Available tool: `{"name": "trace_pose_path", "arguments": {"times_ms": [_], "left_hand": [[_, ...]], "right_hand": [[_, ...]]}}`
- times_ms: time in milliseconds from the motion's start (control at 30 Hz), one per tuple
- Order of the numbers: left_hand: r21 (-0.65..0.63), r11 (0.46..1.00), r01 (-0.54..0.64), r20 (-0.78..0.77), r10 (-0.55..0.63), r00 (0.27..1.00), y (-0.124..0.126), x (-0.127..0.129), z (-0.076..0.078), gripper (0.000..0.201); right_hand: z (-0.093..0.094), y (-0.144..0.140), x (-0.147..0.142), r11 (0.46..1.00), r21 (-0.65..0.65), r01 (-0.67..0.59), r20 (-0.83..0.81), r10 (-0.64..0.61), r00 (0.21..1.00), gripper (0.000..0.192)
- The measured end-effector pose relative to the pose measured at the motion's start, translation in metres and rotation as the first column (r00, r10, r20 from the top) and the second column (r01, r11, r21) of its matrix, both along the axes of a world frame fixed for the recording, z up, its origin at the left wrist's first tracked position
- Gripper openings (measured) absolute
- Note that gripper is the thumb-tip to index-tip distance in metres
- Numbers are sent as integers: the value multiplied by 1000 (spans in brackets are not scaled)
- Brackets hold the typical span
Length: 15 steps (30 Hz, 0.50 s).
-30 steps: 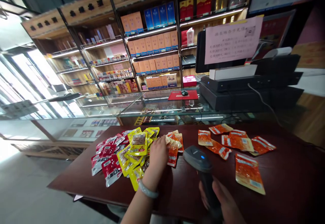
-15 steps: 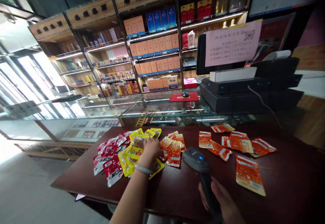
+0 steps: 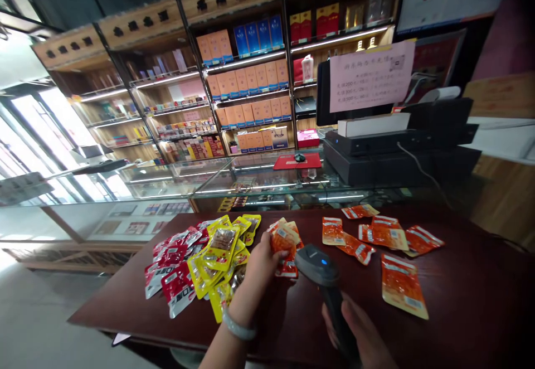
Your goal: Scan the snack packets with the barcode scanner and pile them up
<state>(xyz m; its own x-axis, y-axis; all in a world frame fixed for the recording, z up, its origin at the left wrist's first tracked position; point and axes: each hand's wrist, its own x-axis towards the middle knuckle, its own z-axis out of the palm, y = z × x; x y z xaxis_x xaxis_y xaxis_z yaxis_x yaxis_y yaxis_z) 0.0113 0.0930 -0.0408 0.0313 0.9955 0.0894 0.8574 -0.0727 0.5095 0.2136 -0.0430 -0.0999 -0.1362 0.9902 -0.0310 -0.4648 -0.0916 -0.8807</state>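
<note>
Packet [image 3: 283, 237], orange, glossy, white-labelled

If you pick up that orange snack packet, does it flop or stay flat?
Probably floppy: the orange packet in the left hand is thin and looks slightly bent. It likely weighs little, since fingertips alone lift it. Its glossy film catches the light, so it may slide easily on the dark table.

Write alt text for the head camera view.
The left hand lifts an orange snack packet before a black barcode scanner gripped by the right hand, over a dark wooden table strewn with red, yellow and orange packets.
</note>
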Motion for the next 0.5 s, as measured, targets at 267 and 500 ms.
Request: {"name": "trace_pose_path", "arguments": {"times_ms": [267,500], "left_hand": [[-12,999,50,143,-47,989,-15,17,-16,34],[29,997,68,289,-74,954,-4,18,-29,39]], "right_hand": [[3,0,-1,999,-39,9,-37,-11,999,46],[14,-2,-4,996,-65,69,31,-67,997,52]]}}
